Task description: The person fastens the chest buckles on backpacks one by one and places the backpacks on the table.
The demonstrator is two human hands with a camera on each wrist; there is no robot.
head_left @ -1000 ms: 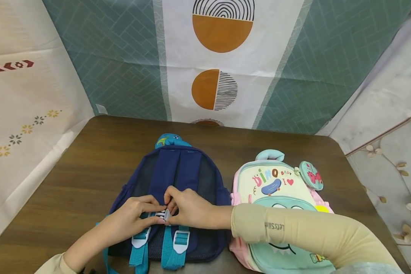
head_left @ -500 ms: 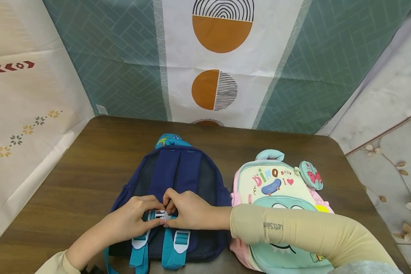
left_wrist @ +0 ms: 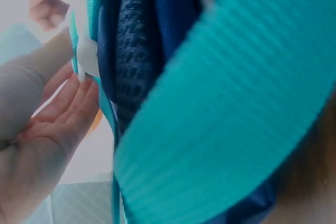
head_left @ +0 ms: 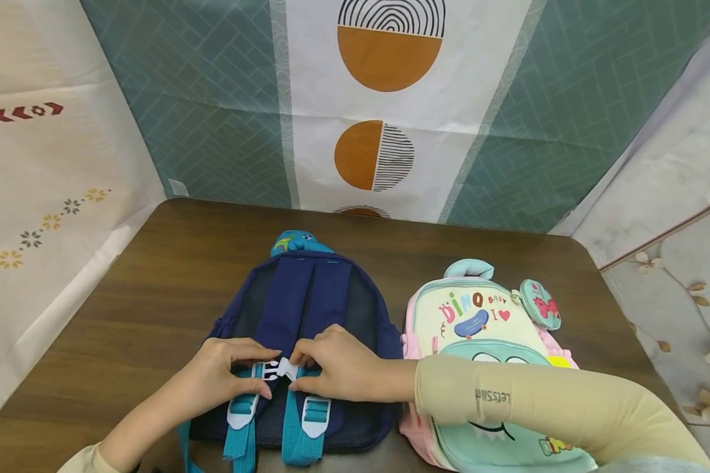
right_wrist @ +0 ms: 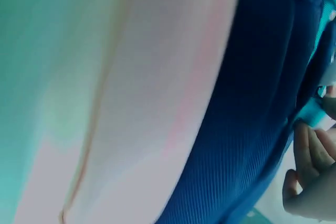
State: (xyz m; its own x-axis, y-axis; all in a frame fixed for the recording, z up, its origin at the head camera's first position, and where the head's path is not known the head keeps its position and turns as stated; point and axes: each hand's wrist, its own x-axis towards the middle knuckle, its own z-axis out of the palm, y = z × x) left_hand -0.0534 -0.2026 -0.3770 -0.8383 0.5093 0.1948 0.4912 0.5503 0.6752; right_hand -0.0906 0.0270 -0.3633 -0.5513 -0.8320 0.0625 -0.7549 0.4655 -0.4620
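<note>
My left hand (head_left: 221, 373) frames the white buckle (head_left: 286, 369) between thumb and fingers; whether they grip it, I cannot tell. My right hand (head_left: 350, 368) pinches the teal strap (right_wrist: 311, 113) at the buckle's right end. Beneath: navy backpack (head_left: 300, 309), lying on the brown table (head_left: 183, 269). Right of it: pastel backpack (head_left: 470, 309). Beyond: patterned cloth (head_left: 390, 105).
</note>
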